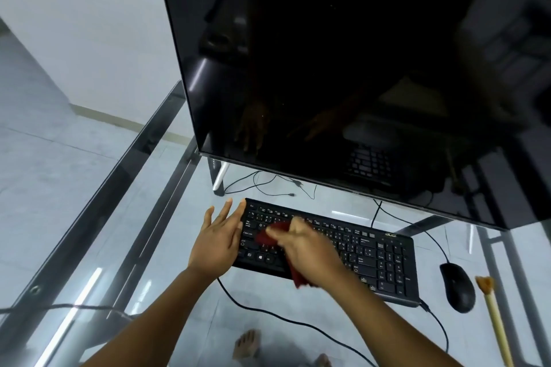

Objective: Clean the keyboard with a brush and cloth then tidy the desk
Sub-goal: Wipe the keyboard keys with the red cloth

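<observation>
Keyboard [343,250], one, black, lies on a glass counter [149,217] below a dark monitor [343,68]; its middle keys are hidden. Right hand [307,250], motion-blurred, is closed around one dark red cloth [269,232] pressed on the left keys. Left hand [217,240] rests flat, fingers spread, against the keyboard's left end. One mouse [457,287] and one brush [492,316], cut off below, lie right.

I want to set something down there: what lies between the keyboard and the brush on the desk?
The head view shows a black mouse there, right of the keyboard and left of the brush.
</observation>
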The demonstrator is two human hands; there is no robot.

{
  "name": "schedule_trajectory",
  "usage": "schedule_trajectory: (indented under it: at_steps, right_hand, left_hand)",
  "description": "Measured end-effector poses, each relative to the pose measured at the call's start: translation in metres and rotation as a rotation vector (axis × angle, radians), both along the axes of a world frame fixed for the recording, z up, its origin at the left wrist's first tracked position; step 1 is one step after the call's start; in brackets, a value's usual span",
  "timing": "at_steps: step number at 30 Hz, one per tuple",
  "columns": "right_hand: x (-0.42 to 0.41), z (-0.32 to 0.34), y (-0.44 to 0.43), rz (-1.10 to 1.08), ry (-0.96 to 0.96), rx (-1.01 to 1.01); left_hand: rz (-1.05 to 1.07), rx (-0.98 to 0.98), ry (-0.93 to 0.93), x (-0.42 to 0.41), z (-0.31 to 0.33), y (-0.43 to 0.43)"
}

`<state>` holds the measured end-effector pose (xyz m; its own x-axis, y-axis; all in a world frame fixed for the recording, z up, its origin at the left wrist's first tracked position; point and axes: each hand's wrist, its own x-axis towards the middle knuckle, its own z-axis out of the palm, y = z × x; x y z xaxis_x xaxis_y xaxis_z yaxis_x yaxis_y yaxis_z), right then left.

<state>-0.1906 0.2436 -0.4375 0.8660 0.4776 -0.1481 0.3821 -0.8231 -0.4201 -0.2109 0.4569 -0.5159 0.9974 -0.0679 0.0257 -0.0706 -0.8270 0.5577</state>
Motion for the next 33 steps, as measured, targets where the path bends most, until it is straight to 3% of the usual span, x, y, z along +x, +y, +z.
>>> schedule_trajectory:
  at_steps: [3, 6, 8, 12, 14, 18, 20, 22, 24, 26, 28, 30, 33]
  right_hand:
    - [0.023, -0.006, 0.013, -0.156, -0.055, 0.0]
    - [0.014, -0.002, 0.033, 0.086, 0.053, 0.009]
    - [0.015, -0.002, 0.034, 0.234, 0.026, 0.019]
    - [0.05, -0.009, 0.037, 0.017, -0.11, 0.011]
    - [0.05, -0.012, 0.037, 0.092, -0.129, 0.003]
    - [0.017, -0.003, 0.036, 0.481, -0.058, -0.075]
    - [0.024, -0.005, 0.029, 0.391, -0.056, -0.04]
    - [0.035, -0.008, 0.026, 0.164, -0.084, -0.026]
    - [0.03, -0.006, 0.029, 0.125, -0.06, -0.044]
    - [0.009, 0.001, 0.036, 0.246, 0.061, 0.003]
    - [-0.008, 0.002, 0.039, 0.445, 0.049, -0.024]
    - [0.002, -0.006, 0.026, 0.291, -0.055, -0.042]
    - [0.024, -0.013, 0.007, -0.116, -0.111, -0.066]
  left_hand:
    - [0.03, -0.142, -0.01, -0.003, 0.013, -0.001]
    - [0.07, -0.265, 0.024, -0.006, 0.026, -0.002]
    - [0.076, -0.296, 0.025, -0.006, 0.029, -0.003]
    - [0.07, -0.267, 0.028, -0.004, 0.023, -0.001]
    - [0.081, -0.27, 0.041, -0.005, 0.021, 0.0]
    - [0.091, -0.267, 0.039, -0.005, 0.018, 0.0]
    - [0.076, -0.245, 0.036, -0.004, 0.012, 0.002]
    - [0.072, -0.22, 0.051, -0.004, 0.007, 0.003]
    - [0.087, -0.222, 0.056, -0.004, 0.008, 0.002]
    - [0.099, -0.229, 0.058, -0.004, 0.008, 0.001]
    - [0.078, -0.219, 0.036, -0.003, 0.005, 0.002]
    - [0.069, -0.195, 0.031, -0.001, 0.001, 0.003]
    - [0.041, -0.122, -0.006, -0.003, 0.003, 0.0]
